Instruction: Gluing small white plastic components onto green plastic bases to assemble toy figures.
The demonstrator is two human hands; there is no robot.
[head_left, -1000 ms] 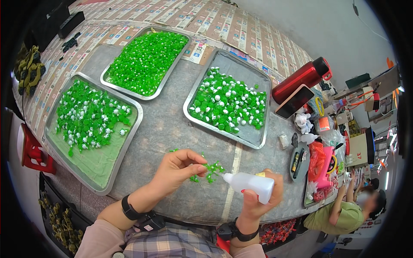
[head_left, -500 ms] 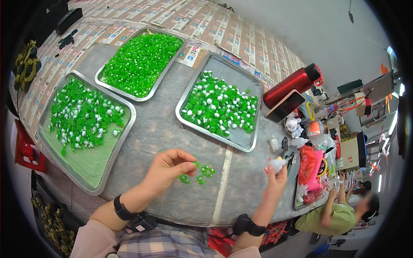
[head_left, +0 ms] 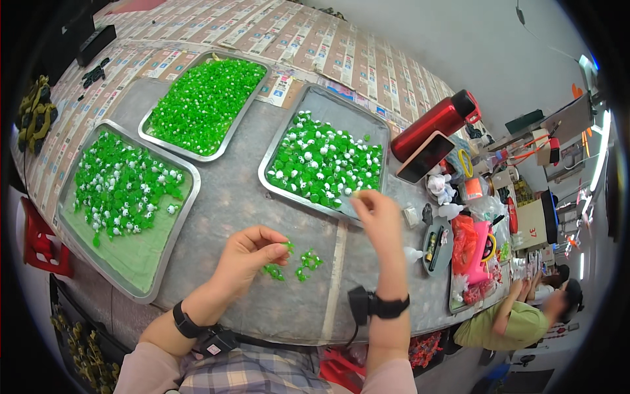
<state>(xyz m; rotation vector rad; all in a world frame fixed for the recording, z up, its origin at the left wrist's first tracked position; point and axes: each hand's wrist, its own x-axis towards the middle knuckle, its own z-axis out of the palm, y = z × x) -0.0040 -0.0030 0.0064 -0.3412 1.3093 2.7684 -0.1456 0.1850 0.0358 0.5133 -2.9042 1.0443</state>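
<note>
My left hand [head_left: 246, 257] is over the near part of the table, thumb and forefinger pinched on a small green plastic piece [head_left: 288, 245]. Just beside it, several more green pieces [head_left: 309, 261] lie in a loose cluster. My right hand [head_left: 382, 220] is at the near edge of the right metal tray [head_left: 354, 105], fingers curled together; whatever is in its fingertips is too small to make out. That tray holds green pieces mixed with white eyeball-like beads [head_left: 325, 161]. To the right of my right wrist, a small white squeeze bottle [head_left: 413, 255] rests on the table.
Left metal tray [head_left: 177, 226] carries more green pieces and white beads; a tray behind [head_left: 209, 156] is heaped with small green pieces. At right stand a red thermos [head_left: 433, 125], a phone [head_left: 425, 157], a grey dish [head_left: 434, 248] and a pink tool [head_left: 480, 253]. A person in green [head_left: 508, 322] sits beyond.
My right hand has let go of the white squeeze bottle, now on the table, and moved left and away from me to the right tray. My left hand keeps its pinch nearly in place.
</note>
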